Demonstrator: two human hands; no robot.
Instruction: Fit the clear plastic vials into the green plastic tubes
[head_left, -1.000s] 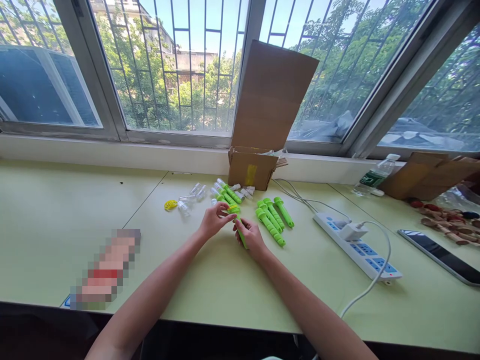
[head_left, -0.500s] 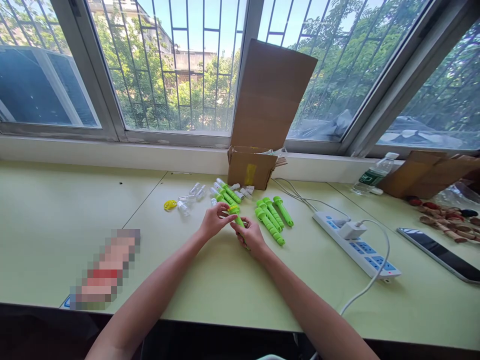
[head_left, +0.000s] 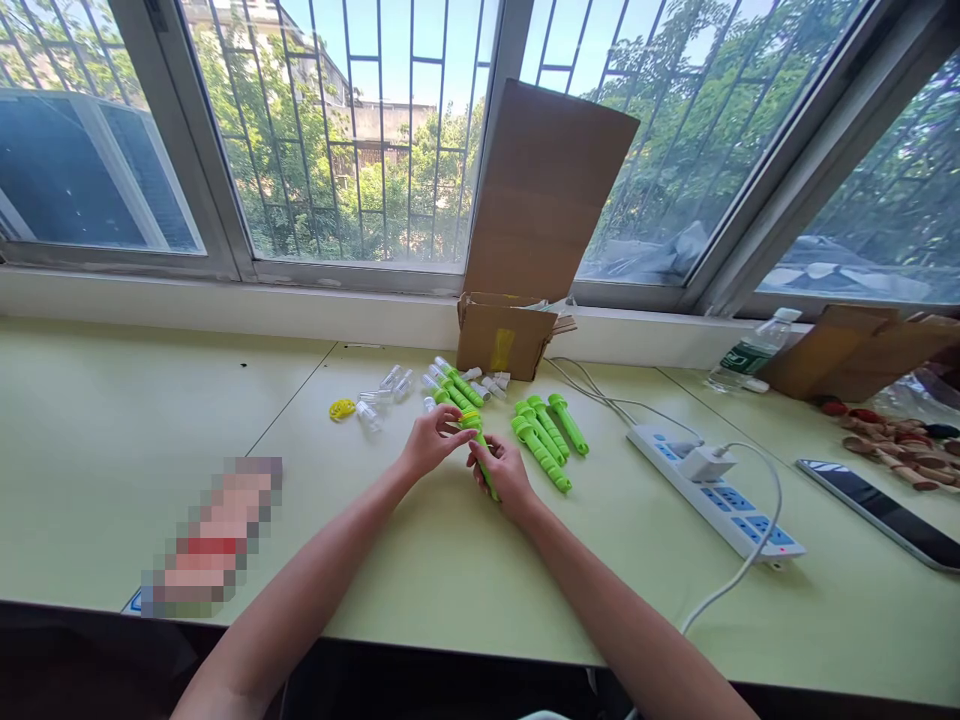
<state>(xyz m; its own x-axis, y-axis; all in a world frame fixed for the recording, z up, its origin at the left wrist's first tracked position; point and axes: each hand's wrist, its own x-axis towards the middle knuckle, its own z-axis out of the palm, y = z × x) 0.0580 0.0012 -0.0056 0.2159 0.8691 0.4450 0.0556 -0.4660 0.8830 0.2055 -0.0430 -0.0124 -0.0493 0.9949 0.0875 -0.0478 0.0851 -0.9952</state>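
A green plastic tube (head_left: 480, 452) is gripped around its shaft by my right hand (head_left: 502, 472) in the middle of the pale green table (head_left: 420, 560). My left hand (head_left: 429, 442) pinches the tube's round cap end with its fingertips. Just right of my hands lie three finished green tubes (head_left: 544, 436) side by side. Behind my hands are more green tubes (head_left: 454, 385) and several small clear vials (head_left: 382, 395). A yellow ring piece (head_left: 341, 409) lies to the left of the vials.
An open cardboard box (head_left: 504, 335) stands at the window sill behind the parts. A white power strip (head_left: 716, 495) with a plugged charger and cable lies to the right, then a dark phone (head_left: 881, 512), a water bottle (head_left: 750, 352) and small brown items (head_left: 896, 445). A blurred patch (head_left: 214, 535) is at left.
Both hands stay on the same green tube; the fingers shifted slightly around its cap end, and the tube tilted a little. Nothing else on the table moved.
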